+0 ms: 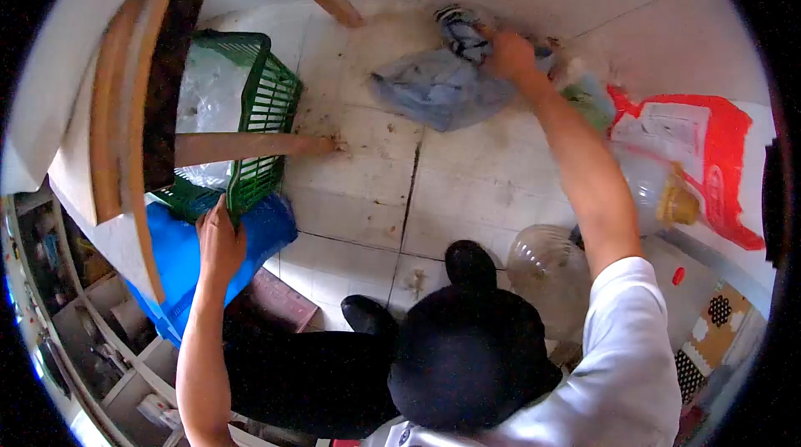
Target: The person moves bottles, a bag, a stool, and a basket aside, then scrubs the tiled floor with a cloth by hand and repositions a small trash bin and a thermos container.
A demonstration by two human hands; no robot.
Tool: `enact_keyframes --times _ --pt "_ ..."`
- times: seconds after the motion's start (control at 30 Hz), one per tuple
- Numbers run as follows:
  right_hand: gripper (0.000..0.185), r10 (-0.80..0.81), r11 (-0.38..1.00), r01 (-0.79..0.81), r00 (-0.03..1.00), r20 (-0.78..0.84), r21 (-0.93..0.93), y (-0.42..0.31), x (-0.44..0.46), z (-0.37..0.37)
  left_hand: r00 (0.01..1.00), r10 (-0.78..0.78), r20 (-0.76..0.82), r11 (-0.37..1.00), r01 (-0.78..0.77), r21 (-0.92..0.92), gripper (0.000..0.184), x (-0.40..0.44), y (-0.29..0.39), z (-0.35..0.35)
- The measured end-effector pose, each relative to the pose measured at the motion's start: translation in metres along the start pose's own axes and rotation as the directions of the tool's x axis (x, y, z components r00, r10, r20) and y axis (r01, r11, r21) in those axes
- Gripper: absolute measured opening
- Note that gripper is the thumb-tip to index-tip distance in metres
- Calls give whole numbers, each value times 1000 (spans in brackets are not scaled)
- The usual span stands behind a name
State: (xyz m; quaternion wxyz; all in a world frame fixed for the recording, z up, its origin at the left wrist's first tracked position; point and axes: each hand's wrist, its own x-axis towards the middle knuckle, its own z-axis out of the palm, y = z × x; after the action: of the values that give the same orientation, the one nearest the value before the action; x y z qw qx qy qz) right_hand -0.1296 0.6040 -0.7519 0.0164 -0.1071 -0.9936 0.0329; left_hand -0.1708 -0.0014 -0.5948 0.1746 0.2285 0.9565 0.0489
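Observation:
My left hand [221, 238] is closed on the near rim of a green plastic basket [269, 97], which stands partly under a wooden table or stool. Clear crumpled plastic [207, 88] lies inside the basket. Against the wall at the far side, my right hand [511, 55] grips the bunched top of a translucent bluish-grey plastic bag [438, 92]. A black-and-white patterned part [463, 32] shows beside my fingers, whose tips are partly hidden. What the bag contains cannot be made out.
Wooden legs [250, 145] stand by the basket. A blue plastic container [200, 272] sits under my left forearm. To the right are a red-and-white bag [722, 163], a clear jar with a yellowish lid [680, 194] and a large clear container [546, 276]. Dirt marks the tiled floor [367, 188].

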Motion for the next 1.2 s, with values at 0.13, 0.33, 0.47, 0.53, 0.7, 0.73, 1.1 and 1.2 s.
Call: enact_keyframes --times 0.13,0.33,0.47,0.53,0.7,0.73,1.1,1.2 --pt "68 -203 969 127 898 389 212 -46 -57 21 991 -83 103 996 84 -4 63 6 8 -7" --pt "59 -222 966 161 917 330 205 -42 -66 -53 996 -22 82 981 6 194 73 -3 19 -27" --pt "59 -3 993 25 982 191 -112 2 -31 -71 956 -200 216 914 103 392 76 -25 114 -74" --pt "60 -44 965 37 999 -19 -261 16 -31 -36 965 -190 182 833 60 550 61 -33 145 -66" --pt "51 130 981 -177 911 392 86 -38 -48 -55 934 -55 353 900 -107 423 52 -4 224 -83" --pt "49 8 983 -60 957 289 173 -49 -62 -44 931 230 282 897 -315 311 61 7 234 -77" --pt "34 -357 905 424 804 476 -37 -37 -130 -37 841 539 -57 788 -478 388 97 120 297 168" --pt "28 -213 939 333 749 628 -79 -38 -135 -68 846 532 28 834 -530 157 76 133 299 147"
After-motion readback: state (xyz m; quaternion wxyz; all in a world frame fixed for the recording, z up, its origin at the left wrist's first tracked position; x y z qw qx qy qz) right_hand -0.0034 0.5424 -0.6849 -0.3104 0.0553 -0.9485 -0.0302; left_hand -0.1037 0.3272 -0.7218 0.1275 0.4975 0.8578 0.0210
